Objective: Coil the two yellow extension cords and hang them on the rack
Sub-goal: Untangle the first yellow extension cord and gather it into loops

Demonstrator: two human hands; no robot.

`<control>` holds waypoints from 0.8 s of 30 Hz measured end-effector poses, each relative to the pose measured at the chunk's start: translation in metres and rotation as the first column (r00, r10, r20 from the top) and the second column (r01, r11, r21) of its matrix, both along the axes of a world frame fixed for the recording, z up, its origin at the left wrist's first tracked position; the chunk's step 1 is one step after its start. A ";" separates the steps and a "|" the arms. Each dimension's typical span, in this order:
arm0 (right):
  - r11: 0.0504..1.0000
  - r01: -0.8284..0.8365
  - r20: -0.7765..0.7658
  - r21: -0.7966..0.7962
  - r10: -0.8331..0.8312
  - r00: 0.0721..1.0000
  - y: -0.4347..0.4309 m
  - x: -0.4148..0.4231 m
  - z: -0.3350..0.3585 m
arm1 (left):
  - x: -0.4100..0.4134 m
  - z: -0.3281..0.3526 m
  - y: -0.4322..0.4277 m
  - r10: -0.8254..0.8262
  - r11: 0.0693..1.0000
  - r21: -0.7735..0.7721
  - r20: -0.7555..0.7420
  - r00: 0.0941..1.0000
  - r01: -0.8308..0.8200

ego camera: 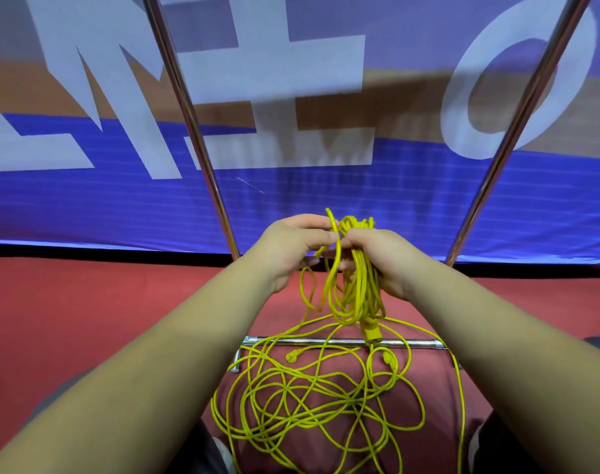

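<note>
Nearest you, the loose yellow cord (312,398) lies in a tangle on the red floor (86,319) between your forearms. A plug (293,356) shows among its far loops. I cannot tell which strands belong to which of the two cords. Just beyond, several strands cross the rack's chrome base bar (291,342).

Above the bar, your right hand (390,258) is wrapped round the top of a hanging coil (358,295), with a connector dangling at its foot. Your left hand (288,248) pinches a single strand right beside the right hand's thumb.

This looks like mid-coiling of the first cord, with nothing on the rack yet. To do it well:
- Draw slack up from the tangle slowly, so no knot tightens.
- Lift the strand clear of the base bar, since it may snag there.
- Match each new loop to the length of those already hanging.
- Give the strand a slight roll so it lies flat in your right palm.

Farther off, the left upright (192,131) and right upright (517,131) rise either side of your hands. Behind them, the blue banner (86,206) meets the floor's far edge.
</note>
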State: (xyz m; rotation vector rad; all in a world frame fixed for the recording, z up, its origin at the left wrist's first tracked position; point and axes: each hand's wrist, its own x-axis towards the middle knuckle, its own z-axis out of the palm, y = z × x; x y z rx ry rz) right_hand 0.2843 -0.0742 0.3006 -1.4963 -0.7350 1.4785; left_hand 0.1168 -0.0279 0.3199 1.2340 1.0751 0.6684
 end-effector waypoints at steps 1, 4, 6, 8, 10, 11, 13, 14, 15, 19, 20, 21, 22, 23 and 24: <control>1.000 -0.015 -0.002 0.007 0.015 1.000 0.000 -0.001 0.000 | 0.001 0.000 0.001 0.012 0.998 0.060 -0.068 0.998 -0.008; 0.997 -0.069 -0.098 0.030 0.072 0.993 0.000 0.000 0.002 | -0.001 0.001 0.010 0.029 0.988 0.153 -0.170 0.985 -0.003; 0.995 -0.094 -0.182 0.038 0.099 0.978 -0.002 0.002 0.006 | -0.007 0.003 0.016 -0.017 0.978 0.198 -0.226 0.974 0.063; 0.993 -0.113 -0.226 0.039 0.119 0.967 -0.003 0.003 0.011 | -0.015 0.006 0.023 -0.055 0.963 0.237 -0.299 0.953 0.129; 0.990 -0.139 -0.228 0.031 0.142 0.963 -0.003 0.002 0.016 | -0.023 0.002 0.035 -0.018 0.955 0.275 -0.332 0.943 0.115; 0.987 -0.157 -0.217 0.025 0.158 0.963 -0.004 0.002 0.018 | -0.026 0.000 0.038 0.001 0.945 0.304 -0.380 0.925 0.124; 0.981 -0.191 -0.193 0.024 0.192 0.962 -0.005 0.001 0.021 | -0.029 -0.009 0.042 -0.040 0.911 0.334 -0.510 0.859 0.240; 0.979 -0.203 -0.185 0.032 0.206 0.961 -0.006 0.000 0.022 | -0.028 -0.013 0.041 -0.093 0.897 0.317 -0.546 0.833 0.308; 0.976 -0.214 -0.176 0.044 0.218 0.960 -0.006 -0.001 0.023 | -0.026 -0.018 0.039 -0.133 0.885 0.304 -0.564 0.815 0.354; 0.967 -0.244 -0.179 0.076 0.254 0.951 -0.009 -0.005 0.028 | -0.014 -0.029 0.038 -0.082 0.810 0.418 -0.614 0.785 0.412; 0.966 -0.245 -0.185 0.078 0.256 0.949 -0.009 -0.005 0.028 | -0.013 -0.028 0.038 -0.061 0.786 0.452 -0.621 0.781 0.421; 0.967 -0.245 -0.189 0.078 0.255 0.948 -0.009 -0.005 0.028 | -0.011 -0.025 0.038 -0.043 0.772 0.477 -0.621 0.783 0.421; 0.967 -0.243 -0.192 0.077 0.253 0.948 -0.009 -0.004 0.028 | -0.011 -0.023 0.038 -0.027 0.773 0.487 -0.615 0.788 0.406; 0.967 -0.242 -0.191 0.074 0.252 0.949 -0.009 -0.003 0.028 | -0.010 -0.021 0.039 -0.013 0.780 0.492 -0.605 0.796 0.387; 0.968 -0.242 -0.187 0.069 0.251 0.950 -0.009 -0.002 0.028 | -0.010 -0.021 0.041 -0.006 0.791 0.489 -0.596 0.803 0.368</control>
